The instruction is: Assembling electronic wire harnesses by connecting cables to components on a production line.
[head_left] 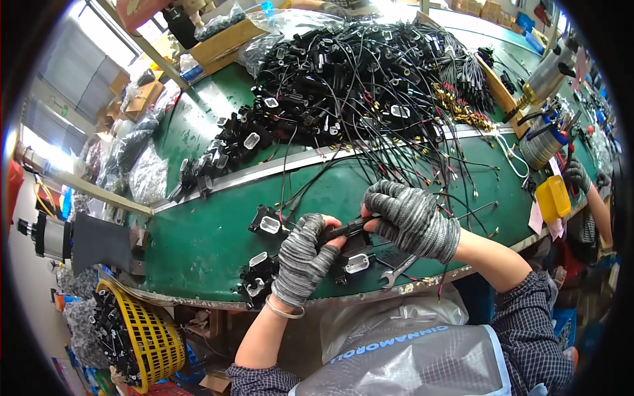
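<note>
Both my hands wear grey striped knit gloves with bare fingertips. My left hand (305, 254) grips one end of a slim black plastic part (348, 229) between thumb and fingers, just above the near table edge. At its other end, the fingertips of my right hand (416, 221) pinch it. Its exact kind I cannot make out. Beneath it lies a black housing with a pale oval frame (357, 264). A similar black housing (269, 224) sits left of my left hand, and others lie nearer the edge. An open-ended wrench (398, 272) rests below my right hand.
A large heap of black parts and cables (330, 86) covers the far side of the green table (198, 244), behind a metal strip (257, 173). A yellow basket (155, 340) stands lower left. At right are a yellow container (553, 199) and another person's gloved hand (577, 175).
</note>
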`<state>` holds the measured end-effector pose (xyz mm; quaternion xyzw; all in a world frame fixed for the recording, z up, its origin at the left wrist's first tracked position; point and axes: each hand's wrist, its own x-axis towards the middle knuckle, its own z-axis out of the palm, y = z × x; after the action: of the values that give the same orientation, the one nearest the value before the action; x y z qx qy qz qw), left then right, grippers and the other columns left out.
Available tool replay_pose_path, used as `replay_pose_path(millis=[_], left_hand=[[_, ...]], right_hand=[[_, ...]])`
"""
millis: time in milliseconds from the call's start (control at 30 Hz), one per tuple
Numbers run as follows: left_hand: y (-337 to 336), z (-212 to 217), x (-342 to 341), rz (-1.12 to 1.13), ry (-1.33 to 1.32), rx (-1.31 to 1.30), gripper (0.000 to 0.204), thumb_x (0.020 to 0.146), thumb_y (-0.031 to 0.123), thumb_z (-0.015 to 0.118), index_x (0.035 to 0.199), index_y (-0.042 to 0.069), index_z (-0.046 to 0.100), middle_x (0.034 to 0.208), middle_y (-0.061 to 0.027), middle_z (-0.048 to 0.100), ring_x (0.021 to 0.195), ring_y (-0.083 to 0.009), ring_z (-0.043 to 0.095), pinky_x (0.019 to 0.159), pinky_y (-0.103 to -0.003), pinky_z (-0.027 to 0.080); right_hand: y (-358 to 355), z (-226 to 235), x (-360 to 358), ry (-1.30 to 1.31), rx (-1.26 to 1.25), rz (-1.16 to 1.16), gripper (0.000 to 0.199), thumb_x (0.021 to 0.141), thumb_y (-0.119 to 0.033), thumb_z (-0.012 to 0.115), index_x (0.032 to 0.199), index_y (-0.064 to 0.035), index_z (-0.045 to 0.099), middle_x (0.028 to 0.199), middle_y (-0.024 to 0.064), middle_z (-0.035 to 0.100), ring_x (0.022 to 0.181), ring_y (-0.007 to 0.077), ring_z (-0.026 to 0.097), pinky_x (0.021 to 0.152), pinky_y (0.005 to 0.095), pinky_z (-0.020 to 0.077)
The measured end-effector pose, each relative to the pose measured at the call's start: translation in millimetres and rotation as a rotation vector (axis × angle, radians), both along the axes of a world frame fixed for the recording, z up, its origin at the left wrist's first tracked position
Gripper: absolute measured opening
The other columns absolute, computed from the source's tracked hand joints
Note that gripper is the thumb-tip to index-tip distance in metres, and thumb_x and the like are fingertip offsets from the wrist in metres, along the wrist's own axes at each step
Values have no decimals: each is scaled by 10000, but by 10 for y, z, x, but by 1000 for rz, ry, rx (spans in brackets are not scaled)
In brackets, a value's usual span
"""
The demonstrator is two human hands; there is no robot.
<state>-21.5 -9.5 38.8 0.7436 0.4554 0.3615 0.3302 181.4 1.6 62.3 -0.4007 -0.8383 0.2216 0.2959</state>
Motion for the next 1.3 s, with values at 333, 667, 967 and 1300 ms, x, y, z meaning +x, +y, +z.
replay_pose_path(millis=[333,667,967,1300], left_hand=[[65,-21,198,-52,33,19,205,709,101,619,892,38,553,801,-101,535,706,-235,563,634,-294,450],[106,-183,310,-28,217,339,183,720,168,611,869,70,572,783,-96,564,642,-266,564,551,-326,456],[132,-155,302,-56,162,219,186,747,205,580,869,64,573,782,-96,563,628,-274,560,533,-333,452],[141,-154,314,-79,157,220,180,745,172,591,836,19,560,733,-110,553,656,-261,565,588,-300,456]], right_hand=[[55,-71,125,-69,129,18,178,713,-166,607,833,-55,537,807,95,535,721,270,555,597,337,455],[72,-188,135,-242,161,3,183,715,-217,578,824,-73,550,813,79,541,717,268,544,609,350,449],[115,-217,126,-160,458,-7,193,676,-236,592,765,-69,551,769,69,541,733,257,524,666,375,414],[132,-265,121,-164,428,-37,196,694,-254,579,740,-66,546,741,69,535,705,262,511,685,393,393]])
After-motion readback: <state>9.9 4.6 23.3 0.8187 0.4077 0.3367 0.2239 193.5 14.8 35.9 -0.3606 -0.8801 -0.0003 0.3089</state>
